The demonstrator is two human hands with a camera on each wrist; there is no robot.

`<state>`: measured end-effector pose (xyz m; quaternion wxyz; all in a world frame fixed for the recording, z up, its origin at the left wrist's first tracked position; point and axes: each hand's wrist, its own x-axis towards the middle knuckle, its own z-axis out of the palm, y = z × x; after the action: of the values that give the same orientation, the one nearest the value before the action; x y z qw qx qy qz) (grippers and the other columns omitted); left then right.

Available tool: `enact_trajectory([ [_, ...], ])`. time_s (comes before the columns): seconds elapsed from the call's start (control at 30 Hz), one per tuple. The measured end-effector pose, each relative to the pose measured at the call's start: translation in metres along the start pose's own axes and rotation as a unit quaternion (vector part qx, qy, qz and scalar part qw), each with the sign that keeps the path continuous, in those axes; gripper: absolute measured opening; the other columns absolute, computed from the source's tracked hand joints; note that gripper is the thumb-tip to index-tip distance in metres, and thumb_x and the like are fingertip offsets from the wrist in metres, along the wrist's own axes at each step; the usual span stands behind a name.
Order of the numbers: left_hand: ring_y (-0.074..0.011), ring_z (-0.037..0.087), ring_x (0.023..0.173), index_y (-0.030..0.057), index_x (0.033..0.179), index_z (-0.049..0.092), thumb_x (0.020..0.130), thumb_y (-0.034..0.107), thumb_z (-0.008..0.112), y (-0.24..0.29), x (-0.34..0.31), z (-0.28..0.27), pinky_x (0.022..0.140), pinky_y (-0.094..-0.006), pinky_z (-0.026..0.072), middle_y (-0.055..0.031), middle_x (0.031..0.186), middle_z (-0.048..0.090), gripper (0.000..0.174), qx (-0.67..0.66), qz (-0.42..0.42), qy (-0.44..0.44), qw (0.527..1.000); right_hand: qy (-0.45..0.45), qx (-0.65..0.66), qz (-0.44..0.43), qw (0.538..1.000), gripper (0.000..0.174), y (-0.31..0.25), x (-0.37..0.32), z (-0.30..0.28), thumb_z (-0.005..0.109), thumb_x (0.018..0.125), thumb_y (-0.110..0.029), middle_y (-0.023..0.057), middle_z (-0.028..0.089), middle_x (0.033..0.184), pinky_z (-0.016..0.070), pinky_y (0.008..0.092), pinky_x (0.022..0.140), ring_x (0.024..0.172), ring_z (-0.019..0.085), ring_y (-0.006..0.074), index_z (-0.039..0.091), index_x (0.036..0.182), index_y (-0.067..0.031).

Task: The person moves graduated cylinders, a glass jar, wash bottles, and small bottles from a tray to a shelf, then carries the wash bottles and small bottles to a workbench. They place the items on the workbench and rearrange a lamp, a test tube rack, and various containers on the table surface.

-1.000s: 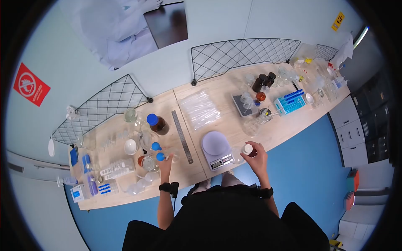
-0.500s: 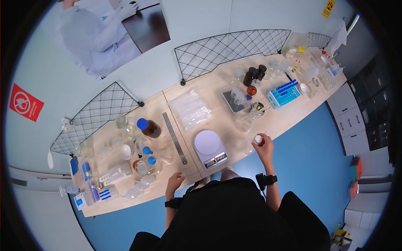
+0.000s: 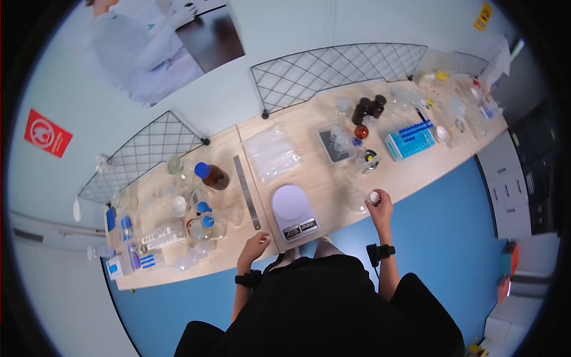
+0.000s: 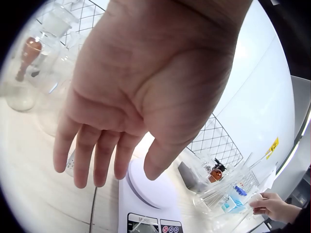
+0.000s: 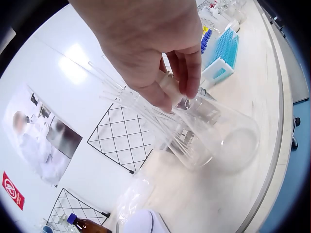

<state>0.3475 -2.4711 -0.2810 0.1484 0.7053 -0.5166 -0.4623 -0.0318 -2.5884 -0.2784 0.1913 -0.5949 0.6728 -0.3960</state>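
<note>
My right hand is at the front edge of the table, right of the kitchen scale. Its thumb and fingers pinch a white stopper in the neck of a clear conical flask. The flask's wide base is low, close to the tabletop. Left of the scale, my left hand hovers near the table edge, holding nothing. In the left wrist view its palm faces the camera, with the fingers relaxed and pointing down. Behind the flask, a glass vessel with several thin glass rods overlaps it in the right wrist view.
A metal ruler and clear plastic bags lie behind the scale. A brown bottle with a blue cap, blue rubber bulbs and glassware occupy the left. A blue tube rack and dark bottles stand on the right.
My left hand has left the blue rubber bulbs and drawn back toward the table's front edge. My right hand has moved the flask farther right, away from the scale.
</note>
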Motion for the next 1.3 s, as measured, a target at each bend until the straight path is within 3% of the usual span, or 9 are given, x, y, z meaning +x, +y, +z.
enact_trajectory([
  [0.3,-0.0268,0.059,0.086,0.0056,0.109,0.052,0.081,0.026,0.052,0.031,-0.033,0.02,0.076,-0.0332,0.0459,-0.0139,0.097,0.06,0.035,-0.041,-0.052,0.057,0.996,-0.081,0.015,-0.013,0.997,0.04,0.008,0.018,-0.001,0.068,0.062,-0.001,0.0079,0.05,0.086,0.0451,0.0261,0.055,0.063,0.052,0.0166,0.053,0.099,-0.0063],
  [0.5,-0.0265,0.059,0.085,0.0045,0.106,0.054,0.079,0.021,0.053,0.048,-0.073,0.021,0.075,-0.034,0.0458,-0.013,0.1,0.059,0.031,-0.06,-0.027,0.115,0.991,-0.116,0.053,-0.026,0.991,0.048,0.019,0.028,-0.001,0.069,0.062,0.001,0.0089,0.049,0.093,0.0464,0.0251,0.056,0.066,0.054,0.0171,0.049,0.105,-0.0068],
  [0.67,-0.0165,0.057,0.091,0.0059,0.107,0.054,0.082,0.015,0.052,0.085,-0.099,-0.042,0.08,-0.0286,0.044,-0.0073,0.103,0.058,0.026,-0.119,-0.001,0.083,0.99,-0.141,0.005,0.032,0.99,0.076,0.032,0.027,0.001,0.073,0.055,-0.001,0.0147,0.049,0.096,0.0475,0.0284,0.058,0.071,0.055,0.0214,0.036,0.121,-0.0092],
  [0.77,-0.0123,0.055,0.09,0.0045,0.104,0.055,0.082,0.011,0.053,0.106,-0.113,-0.104,0.079,-0.0253,0.0432,-0.0061,0.099,0.059,0.023,-0.117,0.061,0.146,0.98,-0.141,-0.069,0.057,0.986,0.08,0.043,0.018,-0.003,0.075,0.053,-0.008,0.0151,0.052,0.091,0.0467,0.0313,0.06,0.069,0.055,0.0225,0.035,0.122,-0.0056],
  [0.87,-0.0122,0.056,0.085,0.004,0.103,0.056,0.08,0.011,0.056,0.091,-0.11,-0.17,0.073,-0.0251,0.0451,-0.007,0.096,0.06,0.024,-0.104,0.115,0.245,0.957,-0.151,-0.169,0.013,0.974,0.065,0.065,0.001,-0.006,0.075,0.051,-0.016,0.0178,0.055,0.081,0.0459,0.0351,0.063,0.068,0.055,0.0276,0.047,0.108,-0.0005],
  [0.93,-0.0149,0.057,0.085,0.0036,0.103,0.054,0.078,0.011,0.058,0.075,-0.096,-0.214,0.073,-0.0257,0.0457,-0.0084,0.095,0.059,0.026,-0.071,0.117,0.282,0.95,-0.193,-0.215,0.047,0.956,0.045,0.035,-0.011,-0.004,0.073,0.054,-0.019,0.017,0.057,0.075,0.0458,0.036,0.064,0.07,0.057,0.0278,0.057,0.091,0.0012],
  [1.07,-0.0197,0.052,0.099,0.0046,0.115,0.046,0.071,0.013,0.064,0.034,-0.035,-0.287,0.081,-0.031,0.0433,-0.0105,0.108,0.054,0.048,0.041,0.151,0.297,0.942,-0.205,-0.195,0.048,0.958,0.036,-0.066,-0.028,0.025,0.07,0.059,-0.013,0.017,0.059,0.08,0.0463,0.0351,0.062,0.073,0.058,0.0275,0.057,0.09,0.0004],
  [1.17,-0.029,0.045,0.108,0.0081,0.12,0.042,0.058,0.021,0.072,-0.019,0.041,-0.321,0.088,-0.0379,0.039,-0.0152,0.115,0.048,0.07,0.153,0.226,0.307,0.912,-0.244,-0.009,-0.002,0.97,0.029,-0.123,-0.034,0.084,0.066,0.066,-0.006,0.0131,0.06,0.078,0.046,0.0276,0.059,0.069,0.058,0.0202,0.057,0.093,0.0002],
  [1.3,-0.0369,0.042,0.108,0.0178,0.123,0.037,0.05,0.026,0.075,-0.042,0.111,-0.335,0.087,-0.0419,0.0399,-0.0185,0.12,0.04,0.083,0.227,0.192,0.24,0.924,-0.28,0.039,-0.089,0.955,0.029,-0.207,-0.031,0.166,0.063,0.068,-0.004,0.0098,0.06,0.081,0.0458,0.0261,0.061,0.069,0.057,0.0161,0.057,0.096,-0.0028],
])
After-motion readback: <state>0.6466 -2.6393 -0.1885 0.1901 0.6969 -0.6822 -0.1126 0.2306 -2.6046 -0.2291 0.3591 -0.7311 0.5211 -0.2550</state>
